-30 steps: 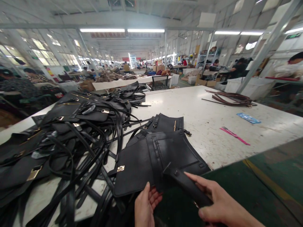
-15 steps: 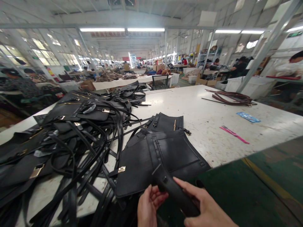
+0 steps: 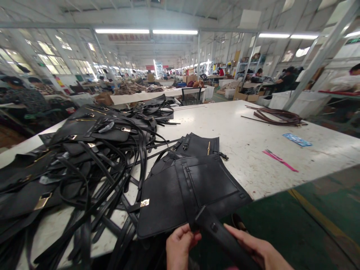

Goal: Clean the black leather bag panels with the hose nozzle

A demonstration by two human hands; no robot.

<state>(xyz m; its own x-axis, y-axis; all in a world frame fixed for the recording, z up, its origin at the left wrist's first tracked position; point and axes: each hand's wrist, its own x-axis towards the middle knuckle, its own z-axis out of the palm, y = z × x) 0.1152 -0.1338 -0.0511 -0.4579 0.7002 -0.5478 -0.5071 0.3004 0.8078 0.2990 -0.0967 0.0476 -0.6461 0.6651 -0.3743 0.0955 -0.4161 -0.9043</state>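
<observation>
A black leather bag (image 3: 161,195) lies flat at the table's near edge, with a gold clasp (image 3: 144,203) on its left side. My left hand (image 3: 181,242) is closed in a pinch at the bag's lower edge; what sits between its fingertips is hidden. In my right hand (image 3: 257,245) is a long black handheld tool (image 3: 225,236) with a small square button-like part; its exact kind is unclear. The tool's blunt end overlaps the bag's lower edge in view, close to my left fingers. Under the bag's far side lies another black bag piece (image 3: 201,144) with a gold zip.
Black bags (image 3: 98,127) with tangled straps (image 3: 107,187) are heaped on the left of the white table (image 3: 225,120). Brown straps (image 3: 278,116), a blue patterned packet (image 3: 297,140) and a pink-handled tool (image 3: 279,160) lie on the right. People sit at benches farther off.
The black tool and my right hand have shifted right and slightly down. My left fingers have drawn together at the bag's edge. The bag is nearly unchanged.
</observation>
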